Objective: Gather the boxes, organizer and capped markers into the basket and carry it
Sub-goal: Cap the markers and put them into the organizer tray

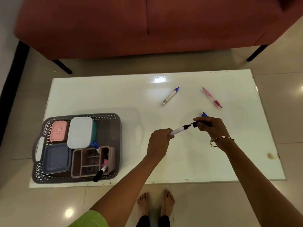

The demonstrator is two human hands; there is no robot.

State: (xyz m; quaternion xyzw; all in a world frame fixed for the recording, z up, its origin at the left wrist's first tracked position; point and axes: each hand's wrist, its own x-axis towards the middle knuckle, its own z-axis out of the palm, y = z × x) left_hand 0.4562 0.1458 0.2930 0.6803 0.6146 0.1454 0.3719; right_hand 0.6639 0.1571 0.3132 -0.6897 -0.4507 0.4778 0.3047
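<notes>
A grey basket on the table's left holds a pink box, a white-lidded teal box, a blue box and a beige organizer with markers in it. My left hand grips a white marker with a bare black tip. My right hand holds its black cap just off the tip. A blue cap lies behind my right hand. An uncapped blue marker and a pink pen lie farther back.
The white glossy table stands on a tiled floor. A red sofa with black legs is behind it. My bare feet are at the front edge. A small brown stain marks the table's right side.
</notes>
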